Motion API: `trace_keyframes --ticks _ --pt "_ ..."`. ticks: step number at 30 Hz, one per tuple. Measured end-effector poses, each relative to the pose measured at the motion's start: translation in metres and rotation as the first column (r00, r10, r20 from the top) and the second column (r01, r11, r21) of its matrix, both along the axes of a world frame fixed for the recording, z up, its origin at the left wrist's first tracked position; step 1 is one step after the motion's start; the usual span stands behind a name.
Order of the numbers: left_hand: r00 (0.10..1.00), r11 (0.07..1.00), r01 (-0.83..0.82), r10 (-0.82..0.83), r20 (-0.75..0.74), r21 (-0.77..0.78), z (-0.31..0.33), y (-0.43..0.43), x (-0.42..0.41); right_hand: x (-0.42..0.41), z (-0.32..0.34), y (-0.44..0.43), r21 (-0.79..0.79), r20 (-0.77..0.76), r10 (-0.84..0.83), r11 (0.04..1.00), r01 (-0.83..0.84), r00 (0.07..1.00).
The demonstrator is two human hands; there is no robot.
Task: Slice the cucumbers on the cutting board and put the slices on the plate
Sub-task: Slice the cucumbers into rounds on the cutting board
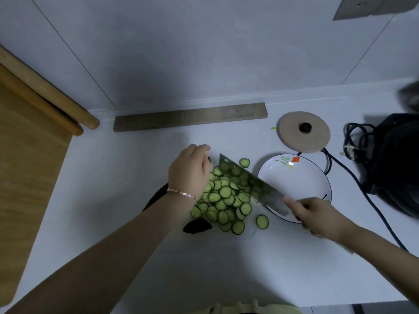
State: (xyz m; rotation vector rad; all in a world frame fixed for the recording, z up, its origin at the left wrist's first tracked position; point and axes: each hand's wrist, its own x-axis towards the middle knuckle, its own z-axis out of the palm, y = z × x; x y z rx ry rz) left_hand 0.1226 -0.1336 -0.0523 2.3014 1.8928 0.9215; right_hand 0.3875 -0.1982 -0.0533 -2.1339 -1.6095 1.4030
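In the middle of the counter: a pile of cucumber slices [226, 200], flat and overlapping.
Left hand: the left hand [189, 171] sits on the far left side of the pile, fingers bent down. I cannot tell if it holds any slices. A bracelet [182, 193] is on the wrist.
Right hand: the right hand [317, 216] is wrapped around the handle of the knife [256, 186], with one finger stretched along the blade.
Knife: the wide blade lies slanted over the right side of the pile. Its handle end is over the near edge of the plate [301, 177].
Plate: just right of the pile, white with a painted flower.
Count: one knife, one plate, too many slices to count. Two slices lie apart from the pile.
Surface: a white counter [113, 177].
Room: a pale wall [204, 53], a wooden strip [190, 117] along it, a round wooden lid [317, 137] and black cords [353, 184] on the right.
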Motion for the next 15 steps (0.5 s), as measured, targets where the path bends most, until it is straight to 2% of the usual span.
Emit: trace_keyframes --ticks 1,3,5,7,9,10,11,13,15 --pt "0.999 0.999 0.044 -0.044 -0.009 0.017 -0.004 -0.009 0.006 0.0 0.001 0.002 -0.051 -0.075 -0.1 0.994 0.096 0.992" --pt "0.975 0.977 0.197 -0.204 -0.086 -0.082 -0.025 -0.03 0.024 0.001 0.004 0.005 -0.104 -0.122 -0.212 0.974 0.2 0.97" --pt "0.883 0.885 0.366 -0.428 -0.193 -0.287 -0.05 -0.05 0.051 0.002 0.004 0.008 -0.103 -0.141 -0.263 0.963 0.25 0.955" --pt "0.76 0.762 0.422 -0.593 -0.266 -0.492 -0.068 -0.061 0.083 0.003 0.004 0.009 -0.082 -0.152 -0.296 0.954 0.287 0.943" --pt "0.679 0.695 0.367 -0.654 -0.332 -0.618 -0.076 -0.063 0.104 0.004 0.005 0.009 -0.064 -0.159 -0.318 0.948 0.312 0.935" --pt "0.673 0.684 0.311 -0.648 -0.356 -0.66 -0.08 -0.062 0.112 0.006 0.005 0.008 -0.059 -0.163 -0.326 0.945 0.32 0.931" --pt "0.675 0.673 0.245 -0.635 -0.376 -0.697 -0.089 -0.061 0.118 0.007 0.005 0.007 -0.055 -0.164 -0.332 0.943 0.328 0.929" --pt "0.741 0.635 0.138 -0.576 -0.346 -0.76 -0.088 -0.062 0.126 0.009 0.005 0.006 -0.052 -0.158 -0.338 0.941 0.334 0.928" --pt "0.734 0.639 0.074 -0.555 -0.392 -0.766 -0.083 -0.064 0.13 0.01 0.004 0.006 -0.052 -0.159 -0.339 0.941 0.335 0.927"
